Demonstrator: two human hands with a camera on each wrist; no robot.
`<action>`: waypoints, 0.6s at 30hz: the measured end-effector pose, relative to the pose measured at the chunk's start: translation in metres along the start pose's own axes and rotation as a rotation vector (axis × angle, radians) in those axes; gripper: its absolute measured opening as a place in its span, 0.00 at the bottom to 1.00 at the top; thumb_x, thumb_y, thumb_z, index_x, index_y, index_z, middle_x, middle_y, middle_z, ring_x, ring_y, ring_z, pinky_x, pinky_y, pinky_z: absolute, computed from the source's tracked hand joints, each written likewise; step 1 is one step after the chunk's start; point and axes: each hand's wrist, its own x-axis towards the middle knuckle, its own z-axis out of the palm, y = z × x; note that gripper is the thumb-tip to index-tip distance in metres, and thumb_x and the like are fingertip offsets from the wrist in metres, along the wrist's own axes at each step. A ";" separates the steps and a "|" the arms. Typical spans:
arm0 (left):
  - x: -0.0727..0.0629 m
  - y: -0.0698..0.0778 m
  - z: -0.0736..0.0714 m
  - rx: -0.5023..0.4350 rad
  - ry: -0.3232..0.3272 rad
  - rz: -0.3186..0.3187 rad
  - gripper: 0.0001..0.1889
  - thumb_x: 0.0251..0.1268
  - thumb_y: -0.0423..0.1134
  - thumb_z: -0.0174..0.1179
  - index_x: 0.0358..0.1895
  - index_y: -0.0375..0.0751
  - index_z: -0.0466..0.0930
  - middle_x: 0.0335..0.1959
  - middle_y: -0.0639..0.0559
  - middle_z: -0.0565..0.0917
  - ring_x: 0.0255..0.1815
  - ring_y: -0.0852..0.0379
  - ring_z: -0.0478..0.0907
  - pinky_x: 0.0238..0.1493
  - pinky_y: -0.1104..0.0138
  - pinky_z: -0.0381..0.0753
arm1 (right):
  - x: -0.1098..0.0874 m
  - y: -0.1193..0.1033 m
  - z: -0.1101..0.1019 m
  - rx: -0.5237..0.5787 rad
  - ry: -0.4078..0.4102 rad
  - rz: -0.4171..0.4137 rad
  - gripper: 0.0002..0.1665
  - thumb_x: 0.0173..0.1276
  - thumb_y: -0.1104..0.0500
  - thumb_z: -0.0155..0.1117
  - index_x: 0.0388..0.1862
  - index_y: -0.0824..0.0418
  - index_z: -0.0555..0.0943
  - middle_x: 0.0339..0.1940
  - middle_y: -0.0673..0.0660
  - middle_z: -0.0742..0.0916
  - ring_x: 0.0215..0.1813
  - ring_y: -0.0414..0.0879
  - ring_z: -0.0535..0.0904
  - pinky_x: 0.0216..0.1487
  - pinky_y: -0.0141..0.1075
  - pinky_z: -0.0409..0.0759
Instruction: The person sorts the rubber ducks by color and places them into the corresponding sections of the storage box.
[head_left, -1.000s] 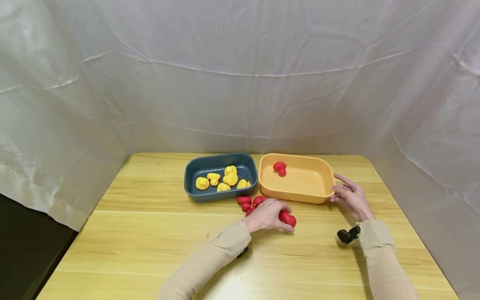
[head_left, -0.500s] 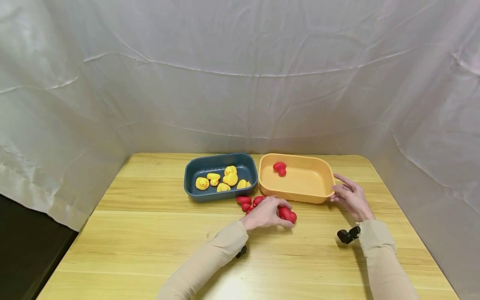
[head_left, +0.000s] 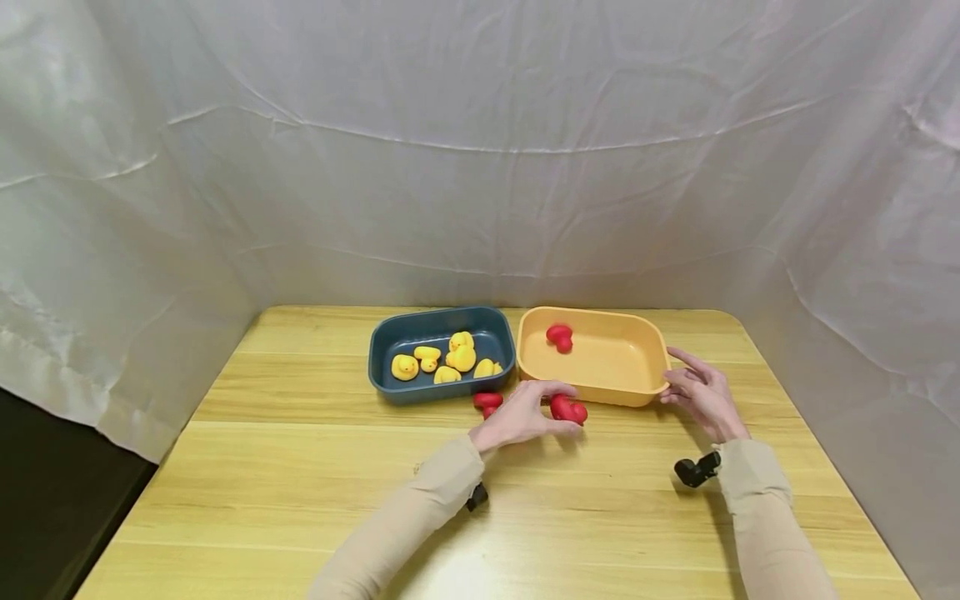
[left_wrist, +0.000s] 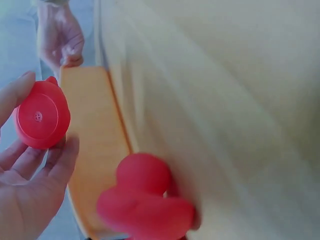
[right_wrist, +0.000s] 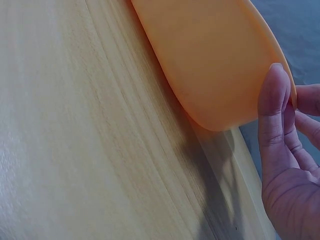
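My left hand (head_left: 519,417) grips a red rubber duck (head_left: 567,410) between thumb and fingers, just above the table. In the left wrist view the flat underside of this duck (left_wrist: 42,117) faces the camera. More red ducks (head_left: 488,400) lie on the table by the bins, partly hidden by the left hand. Close to the left wrist camera, red ducks (left_wrist: 145,205) appear large and blurred. My right hand (head_left: 705,402) pinches the right end of the orange bin (head_left: 600,393), its thumb (right_wrist: 274,100) against the wall near the rim. One red duck (head_left: 560,337) lies inside that bin.
A dark blue bin (head_left: 420,392) stands left of the orange one, with several yellow rubber ducks (head_left: 461,357) in it. Both stand toward the back of the wooden table (head_left: 300,467). A pale curtain (head_left: 480,167) hangs behind and at the sides.
My left hand has lifted the red duck off the table and moved it slightly up and left, toward the orange bin. The right hand and both bins have stayed put.
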 end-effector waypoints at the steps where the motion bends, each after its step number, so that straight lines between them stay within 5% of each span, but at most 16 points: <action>1: 0.000 0.000 -0.002 -0.007 0.008 0.002 0.28 0.57 0.44 0.75 0.61 0.41 0.81 0.48 0.51 0.88 0.51 0.59 0.79 0.64 0.58 0.80 | 0.000 0.000 0.000 -0.002 0.001 0.000 0.42 0.75 0.70 0.56 0.81 0.68 0.49 0.33 0.51 0.89 0.28 0.43 0.86 0.33 0.31 0.88; 6: 0.001 0.001 -0.011 -0.023 0.038 0.014 0.30 0.58 0.42 0.75 0.64 0.39 0.79 0.42 0.50 0.89 0.50 0.57 0.80 0.62 0.54 0.81 | 0.000 -0.001 0.001 -0.007 0.002 -0.002 0.42 0.75 0.70 0.56 0.81 0.68 0.49 0.33 0.51 0.88 0.28 0.43 0.86 0.33 0.31 0.88; 10: 0.001 -0.001 -0.015 -0.053 0.051 0.029 0.29 0.59 0.40 0.74 0.64 0.37 0.78 0.49 0.46 0.88 0.48 0.54 0.82 0.57 0.52 0.84 | 0.000 -0.001 0.000 -0.012 0.003 0.001 0.43 0.75 0.70 0.56 0.82 0.68 0.48 0.33 0.51 0.89 0.28 0.43 0.86 0.33 0.31 0.89; 18: 0.003 -0.003 -0.021 -0.105 0.096 0.035 0.28 0.59 0.39 0.73 0.63 0.37 0.79 0.61 0.45 0.75 0.60 0.51 0.74 0.63 0.57 0.84 | 0.000 0.000 -0.001 -0.016 0.002 0.007 0.43 0.75 0.70 0.56 0.82 0.68 0.47 0.33 0.50 0.89 0.29 0.43 0.86 0.33 0.31 0.88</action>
